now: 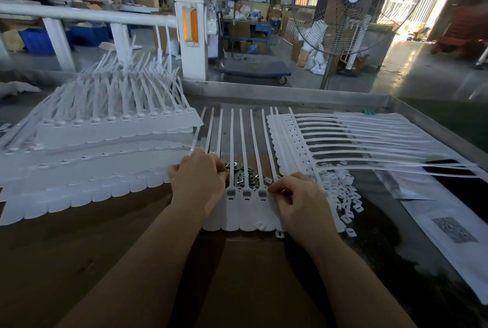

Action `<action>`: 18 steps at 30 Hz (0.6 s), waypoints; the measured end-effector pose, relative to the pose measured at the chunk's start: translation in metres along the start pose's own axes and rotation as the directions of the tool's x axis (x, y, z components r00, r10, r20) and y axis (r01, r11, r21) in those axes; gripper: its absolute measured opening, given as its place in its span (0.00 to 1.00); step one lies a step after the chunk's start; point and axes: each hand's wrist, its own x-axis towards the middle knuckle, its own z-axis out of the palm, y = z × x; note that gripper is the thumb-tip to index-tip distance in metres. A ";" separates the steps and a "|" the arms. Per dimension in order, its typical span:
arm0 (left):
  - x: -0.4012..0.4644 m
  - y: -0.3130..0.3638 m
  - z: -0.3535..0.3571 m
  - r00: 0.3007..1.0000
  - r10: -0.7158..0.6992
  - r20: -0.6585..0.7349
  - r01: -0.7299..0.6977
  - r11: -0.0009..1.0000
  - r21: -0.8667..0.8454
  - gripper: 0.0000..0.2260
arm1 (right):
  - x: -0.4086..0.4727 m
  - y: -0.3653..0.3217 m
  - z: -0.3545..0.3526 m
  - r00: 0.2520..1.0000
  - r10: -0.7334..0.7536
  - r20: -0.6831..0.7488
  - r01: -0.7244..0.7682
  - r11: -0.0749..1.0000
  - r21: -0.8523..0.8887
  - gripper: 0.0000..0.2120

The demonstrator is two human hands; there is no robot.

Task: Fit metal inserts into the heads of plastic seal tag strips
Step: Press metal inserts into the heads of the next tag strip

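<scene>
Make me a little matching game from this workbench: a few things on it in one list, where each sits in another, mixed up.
Things:
1. heap of small white plastic clips
2. dark metal inserts
3. big stack of white plastic seal tag sheets
4. printed white paper with a square code

Places:
A. far left
B. between the hands
C. right edge
D. just right of the right hand

Pairs: 1-D, 2-B, 3-A, 4-C

1 head-worn wide-angle view looks forward and down, close over the grey metal worktable (290,95), its upper part reaching across the workshop floor to a large wire-caged standing fan (353,5).
</scene>
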 end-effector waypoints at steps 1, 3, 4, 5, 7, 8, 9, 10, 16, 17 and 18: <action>0.000 0.000 0.000 1.000 -0.007 -0.007 0.007 1.000 -0.025 0.06 | 0.000 0.000 0.000 1.000 0.000 -0.002 0.000 1.000 0.003 0.06; 0.000 -0.001 0.001 1.000 -0.017 -0.011 0.016 0.998 -0.053 0.06 | 0.001 0.001 0.000 1.000 -0.001 -0.005 0.001 1.000 0.005 0.05; 0.000 -0.001 0.001 1.000 -0.018 -0.014 0.017 0.998 -0.061 0.06 | 0.001 0.001 0.000 1.000 -0.001 -0.006 0.001 1.000 0.006 0.05; 0.000 0.000 0.001 1.000 -0.021 -0.020 0.019 0.997 -0.075 0.06 | 0.001 0.001 -0.001 1.000 0.000 -0.006 0.000 1.000 0.007 0.05; 0.002 0.000 0.000 0.999 -0.037 -0.027 0.033 0.991 -0.128 0.06 | 0.001 0.002 -0.001 1.000 -0.002 -0.006 0.002 1.000 0.005 0.05; 0.003 0.000 -0.002 0.998 -0.051 -0.021 0.047 0.984 -0.171 0.06 | 0.001 0.002 -0.001 1.000 -0.003 -0.007 0.003 1.000 0.004 0.05; 0.003 0.000 -0.005 0.998 -0.063 -0.008 0.059 0.974 -0.220 0.05 | 0.001 0.002 0.000 1.000 -0.003 -0.008 0.003 1.000 0.003 0.05; 0.004 0.001 -0.008 0.998 -0.063 0.007 0.062 0.961 -0.270 0.04 | 0.001 0.002 -0.001 1.000 0.000 -0.008 0.000 1.000 0.003 0.05; -0.010 0.019 -0.011 0.977 0.191 0.095 -0.122 0.866 -0.485 0.05 | 0.000 0.001 0.000 1.000 0.015 -0.012 -0.014 1.000 0.012 0.06; -0.014 0.021 -0.008 0.969 0.222 0.108 -0.142 0.858 -0.494 0.05 | 0.000 0.000 0.000 1.000 0.016 -0.019 -0.016 1.000 0.025 0.06; -0.019 0.022 -0.005 0.962 0.246 0.114 -0.160 0.855 -0.493 0.06 | 0.000 -0.001 -0.001 0.999 0.017 -0.032 -0.016 0.999 0.043 0.06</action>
